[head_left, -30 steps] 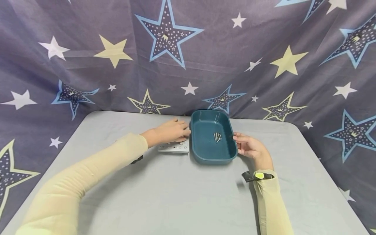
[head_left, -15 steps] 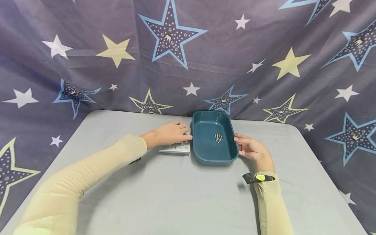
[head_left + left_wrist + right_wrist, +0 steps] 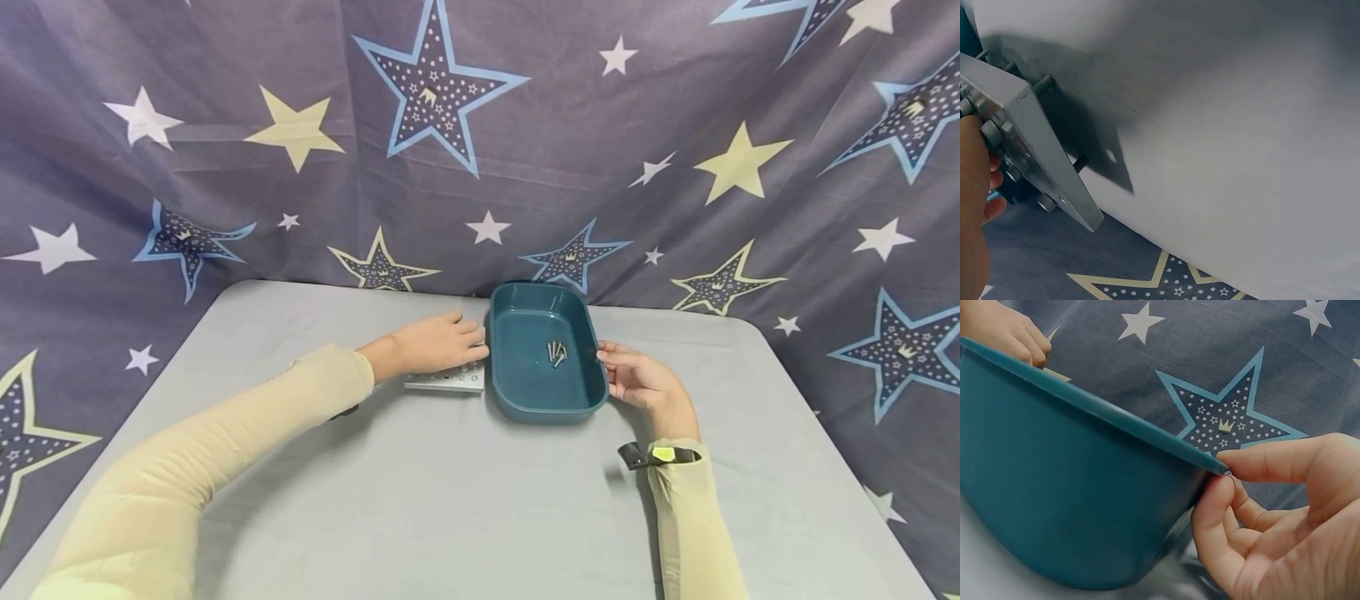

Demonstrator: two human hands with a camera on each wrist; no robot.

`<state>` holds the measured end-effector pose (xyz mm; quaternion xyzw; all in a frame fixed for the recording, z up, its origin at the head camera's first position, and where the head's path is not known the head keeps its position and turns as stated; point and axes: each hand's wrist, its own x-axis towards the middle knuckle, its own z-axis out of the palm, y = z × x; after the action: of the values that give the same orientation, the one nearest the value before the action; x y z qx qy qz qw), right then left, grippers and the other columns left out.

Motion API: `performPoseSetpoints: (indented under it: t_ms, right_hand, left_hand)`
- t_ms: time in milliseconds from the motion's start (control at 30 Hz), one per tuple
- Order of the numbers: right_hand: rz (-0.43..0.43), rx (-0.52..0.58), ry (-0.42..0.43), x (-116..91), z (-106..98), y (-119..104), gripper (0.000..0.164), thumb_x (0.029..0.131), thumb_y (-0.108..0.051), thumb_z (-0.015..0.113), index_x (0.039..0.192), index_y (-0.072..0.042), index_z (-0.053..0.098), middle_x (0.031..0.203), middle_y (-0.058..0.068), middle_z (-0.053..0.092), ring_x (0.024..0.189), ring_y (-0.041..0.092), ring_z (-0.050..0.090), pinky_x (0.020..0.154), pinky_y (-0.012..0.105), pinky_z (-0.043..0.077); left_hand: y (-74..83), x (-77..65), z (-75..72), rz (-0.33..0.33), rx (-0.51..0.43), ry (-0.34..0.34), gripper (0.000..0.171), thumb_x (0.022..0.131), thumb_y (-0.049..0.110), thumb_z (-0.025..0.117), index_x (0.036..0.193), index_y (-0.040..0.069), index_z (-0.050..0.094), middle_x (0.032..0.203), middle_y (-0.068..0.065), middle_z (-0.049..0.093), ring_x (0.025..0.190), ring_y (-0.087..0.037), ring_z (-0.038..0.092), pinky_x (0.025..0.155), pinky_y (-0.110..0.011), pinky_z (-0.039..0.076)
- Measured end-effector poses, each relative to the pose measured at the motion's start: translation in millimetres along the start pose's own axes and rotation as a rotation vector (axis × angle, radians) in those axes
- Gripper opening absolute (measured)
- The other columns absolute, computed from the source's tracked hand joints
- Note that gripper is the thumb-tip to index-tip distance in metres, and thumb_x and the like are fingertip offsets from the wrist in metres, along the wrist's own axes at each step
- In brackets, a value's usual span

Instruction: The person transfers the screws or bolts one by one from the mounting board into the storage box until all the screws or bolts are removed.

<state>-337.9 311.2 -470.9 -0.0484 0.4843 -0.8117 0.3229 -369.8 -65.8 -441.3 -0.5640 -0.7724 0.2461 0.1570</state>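
My left hand (image 3: 435,343) is over a silver metal plate (image 3: 444,382), its fingers bent downward. In the left wrist view, several bolts (image 3: 991,132) stick up through the plate (image 3: 1054,153), with threaded ends below. The hand lies among the bolt heads; its fingertips are partly hidden, so whether it pinches a bolt is unclear. My right hand (image 3: 637,375) pinches the right rim of a teal plastic bin (image 3: 551,412) between thumb and fingers, plain in the right wrist view on the bin (image 3: 1085,481). Several small loose screws (image 3: 556,352) lie on the bin's floor.
Plate and bin stand side by side near the back of a table (image 3: 480,508) covered in pale grey cloth. Directly behind hangs a dark curtain (image 3: 562,150) with a star print. A black strap (image 3: 660,454) circles the right wrist.
The left hand's fingers shift slightly over the plate. The right hand keeps its grip on the bin, and the screws lie as before. The head view moved a little.
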Motion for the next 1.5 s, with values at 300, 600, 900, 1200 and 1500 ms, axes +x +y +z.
performPoseSetpoints:
  t_ms: [300,600,900,1200,1500]
  right_hand:
    - [0.000,-0.014,-0.033,0,1,-2,0.041,0.108,0.000,0.022,0.110,-0.011,0.061,0.093,-0.002,0.072,0.082,0.009,0.066,0.075,0.023,0.057]
    - [0.012,-0.040,-0.056,-3,3,-8,0.045,0.108,0.000,0.021,0.110,-0.013,0.064,0.097,-0.002,0.073,0.086,0.009,0.068,0.080,0.024,0.058]
    - [0.009,-0.059,-0.043,-6,0,-9,0.043,0.108,0.000,0.021,0.112,-0.013,0.063,0.099,-0.003,0.073,0.087,0.009,0.067,0.080,0.024,0.058]
    - [0.011,-0.036,-0.062,-5,-1,-7,0.044,0.108,-0.001,0.020,0.112,-0.012,0.063,0.099,-0.002,0.073,0.087,0.009,0.067,0.080,0.024,0.058]
    - [0.010,-0.028,-0.052,-3,-2,-5,0.043,0.108,-0.001,0.022,0.110,-0.013,0.063,0.097,-0.002,0.073,0.085,0.010,0.067,0.079,0.025,0.058]
  left_hand:
    - [1.4,0.0,-2.7,-0.014,-0.005,-0.054,0.033,0.106,0.017,0.042,0.137,0.011,0.050,0.136,-0.007,0.058,0.125,-0.024,0.056,0.100,-0.043,0.049]
    - [2.2,0.8,-3.7,-0.005,0.014,0.015,0.028,0.105,0.017,0.044,0.131,0.010,0.052,0.133,-0.006,0.059,0.120,-0.024,0.057,0.096,-0.041,0.050]
    - [3.3,3.2,-4.9,0.001,0.060,0.014,0.026,0.103,0.014,0.045,0.128,0.009,0.052,0.126,-0.007,0.057,0.116,-0.024,0.056,0.091,-0.039,0.049]
    - [4.0,4.0,-5.3,-0.003,0.038,-0.047,0.029,0.105,0.013,0.043,0.132,0.007,0.052,0.133,-0.009,0.056,0.122,-0.025,0.055,0.097,-0.042,0.050]
    - [7.2,4.8,-11.6,0.001,0.088,-0.087,0.037,0.104,0.011,0.046,0.140,0.007,0.051,0.141,-0.010,0.054,0.130,-0.025,0.054,0.103,-0.042,0.049]
